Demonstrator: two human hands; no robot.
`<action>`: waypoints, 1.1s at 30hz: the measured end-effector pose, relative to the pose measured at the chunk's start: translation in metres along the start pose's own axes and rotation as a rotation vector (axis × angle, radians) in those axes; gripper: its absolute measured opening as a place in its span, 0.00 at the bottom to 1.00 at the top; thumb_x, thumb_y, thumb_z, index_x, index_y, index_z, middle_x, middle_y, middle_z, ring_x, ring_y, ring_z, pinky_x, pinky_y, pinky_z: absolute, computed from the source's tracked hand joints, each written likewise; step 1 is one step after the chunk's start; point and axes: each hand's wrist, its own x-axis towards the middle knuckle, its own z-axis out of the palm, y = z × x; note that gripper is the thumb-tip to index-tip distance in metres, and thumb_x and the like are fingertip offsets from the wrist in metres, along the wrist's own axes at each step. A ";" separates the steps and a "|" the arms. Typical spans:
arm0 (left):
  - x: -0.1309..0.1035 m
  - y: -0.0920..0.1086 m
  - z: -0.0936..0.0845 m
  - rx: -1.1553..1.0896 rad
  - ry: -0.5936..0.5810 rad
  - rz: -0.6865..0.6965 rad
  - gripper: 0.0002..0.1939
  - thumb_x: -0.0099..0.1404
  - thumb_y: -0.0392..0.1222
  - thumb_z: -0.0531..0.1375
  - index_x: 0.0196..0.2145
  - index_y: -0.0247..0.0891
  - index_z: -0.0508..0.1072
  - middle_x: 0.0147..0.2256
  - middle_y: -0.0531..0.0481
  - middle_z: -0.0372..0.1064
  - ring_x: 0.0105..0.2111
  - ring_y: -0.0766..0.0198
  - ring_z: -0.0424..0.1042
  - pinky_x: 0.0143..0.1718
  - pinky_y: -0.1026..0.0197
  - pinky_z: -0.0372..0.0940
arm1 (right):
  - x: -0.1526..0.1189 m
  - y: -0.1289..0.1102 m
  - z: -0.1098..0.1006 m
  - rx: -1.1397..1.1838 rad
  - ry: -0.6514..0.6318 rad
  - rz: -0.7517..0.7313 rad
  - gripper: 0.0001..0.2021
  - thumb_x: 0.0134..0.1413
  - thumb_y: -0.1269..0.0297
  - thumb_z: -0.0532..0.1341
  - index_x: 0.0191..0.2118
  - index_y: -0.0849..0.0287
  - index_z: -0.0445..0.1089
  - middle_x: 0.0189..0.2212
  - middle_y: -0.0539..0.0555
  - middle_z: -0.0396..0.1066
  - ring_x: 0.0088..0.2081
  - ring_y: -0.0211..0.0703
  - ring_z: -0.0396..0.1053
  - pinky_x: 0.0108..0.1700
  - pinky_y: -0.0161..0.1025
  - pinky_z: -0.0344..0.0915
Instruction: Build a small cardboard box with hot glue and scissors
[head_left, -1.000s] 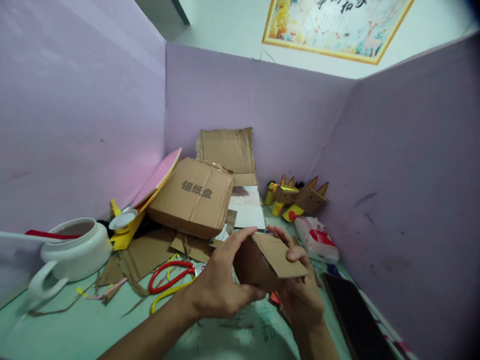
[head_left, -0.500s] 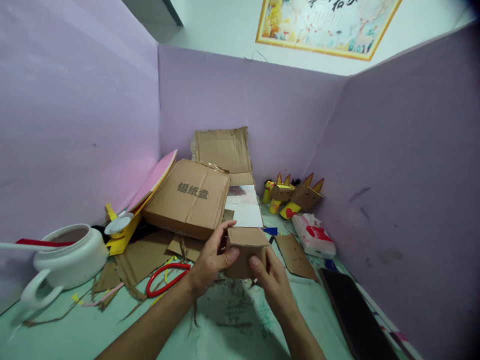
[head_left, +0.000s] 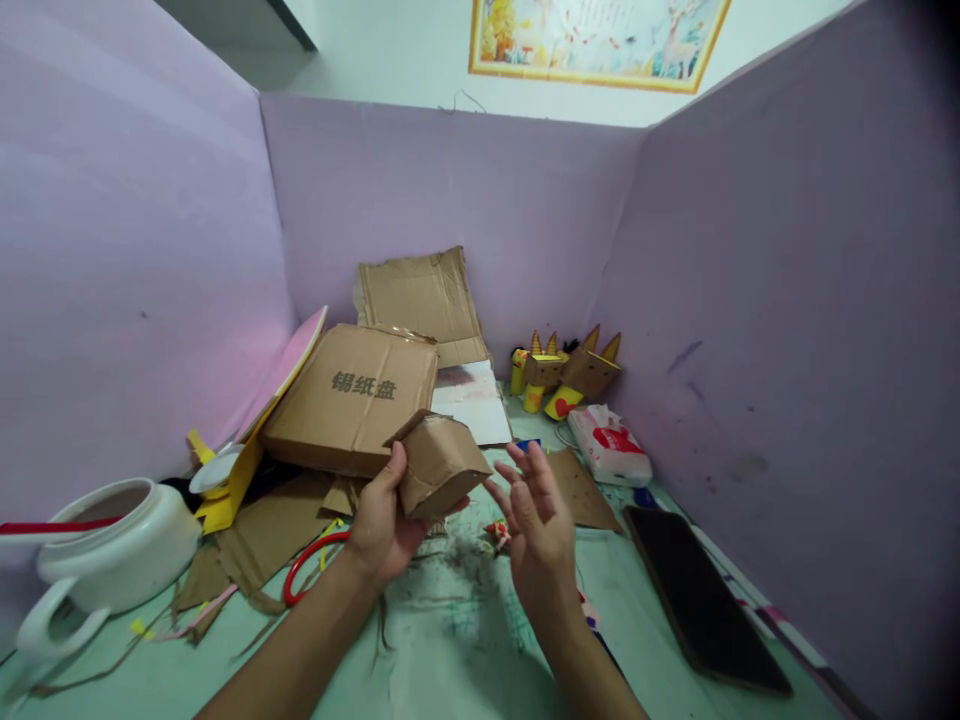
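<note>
A small folded cardboard box point(head_left: 442, 462) is held up above the table, tilted, near the middle of the view. My left hand point(head_left: 384, 520) grips it from its left side, thumb on the near face and fingers underneath. To the right of the box, my right hand point(head_left: 538, 530) is raised with its fingers apart and nothing in it. Between the hands, a small red and white piece point(head_left: 498, 535) lies on the green table surface point(head_left: 450, 660). A flat cardboard piece point(head_left: 581, 490) rests behind my right hand.
At the left are a white pot point(head_left: 124, 545), a red-handled tool point(head_left: 304, 570) and cardboard scraps. Behind stands a large cardboard box point(head_left: 360, 400). Cardboard figures point(head_left: 589, 372), a tissue pack point(head_left: 611, 445) and a black phone point(head_left: 701, 600) are at the right.
My right hand has let go of the small box and opened beside it. The box is now tilted in my left hand alone. The camera view has shifted slightly right.
</note>
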 end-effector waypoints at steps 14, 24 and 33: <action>-0.003 -0.003 0.002 -0.172 -0.014 -0.179 0.23 0.67 0.52 0.49 0.45 0.29 0.70 0.37 0.35 0.76 0.35 0.45 0.76 0.42 0.42 0.68 | 0.009 -0.006 -0.009 -0.102 0.199 -0.009 0.19 0.51 0.53 0.59 0.18 0.57 0.55 0.12 0.41 0.51 0.14 0.30 0.51 0.16 0.29 0.52; -0.004 -0.014 0.005 -0.088 -0.004 -0.110 0.18 0.69 0.46 0.50 0.46 0.32 0.71 0.35 0.42 0.77 0.32 0.58 0.76 0.34 0.58 0.71 | -0.002 0.004 0.001 -0.120 -0.240 -0.001 0.33 0.45 0.58 0.65 0.57 0.52 0.53 0.59 0.61 0.56 0.57 0.52 0.59 0.53 0.50 0.61; -0.012 -0.028 0.015 0.071 0.139 -0.053 0.17 0.67 0.44 0.53 0.51 0.35 0.68 0.38 0.46 0.76 0.35 0.60 0.76 0.32 0.63 0.70 | -0.004 0.001 0.003 -0.196 -0.170 0.077 0.25 0.37 0.65 0.64 0.47 0.56 0.63 0.46 0.56 0.66 0.46 0.49 0.66 0.42 0.42 0.68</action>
